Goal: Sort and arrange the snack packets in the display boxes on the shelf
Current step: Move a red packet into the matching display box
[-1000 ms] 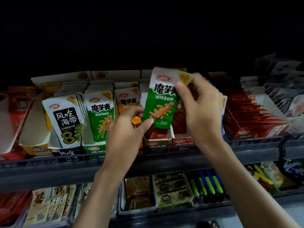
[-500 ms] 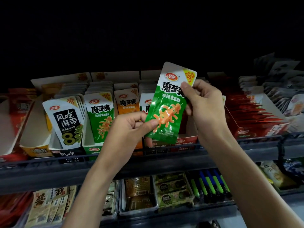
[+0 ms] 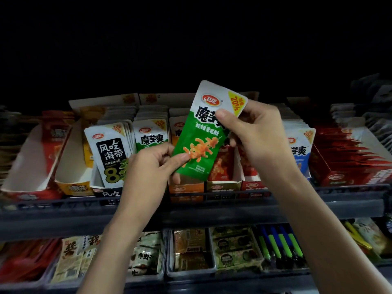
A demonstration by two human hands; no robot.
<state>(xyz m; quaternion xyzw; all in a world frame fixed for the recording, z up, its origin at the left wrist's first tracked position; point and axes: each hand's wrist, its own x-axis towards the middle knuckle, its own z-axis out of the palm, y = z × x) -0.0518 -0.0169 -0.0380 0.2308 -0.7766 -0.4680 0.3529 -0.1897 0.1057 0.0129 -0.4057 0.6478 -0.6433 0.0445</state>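
**Hands.** The left hand [image 3: 148,168] and the right hand [image 3: 261,134] both grip one green snack packet [image 3: 201,134].
- The right hand pinches the packet's upper right part, with the thumb laid across the printed face.
- The left hand pinches the lower left edge between thumb and forefinger.

**Held packet.** The green snack packet is lifted in front of the upper shelf [image 3: 63,206], above the shelf's front edge and near the middle of its width. It is tilted, with its top leaning right. Its lower end overlaps the orange display box [image 3: 186,188] in view; contact cannot be determined.

**Upper shelf.** Display boxes stand side by side along the front edge.
- Left of the left hand, a black-and-white packet [image 3: 110,153] stands upright at the front of its box.
- Just beside it on the right is a row of green-and-white packets [image 3: 151,136].
- Below the right hand, red packets [image 3: 222,166] sit in their box.
- Right of the right wrist stands a blue-and-white packet [image 3: 301,149].
- At the shelf's right end, a large red box [image 3: 347,177] holds a row of red packets.

**Lower shelf.** Trays [image 3: 191,272] of packets line the front edge. A tray of blue and green pens [image 3: 282,242] sits toward the right.
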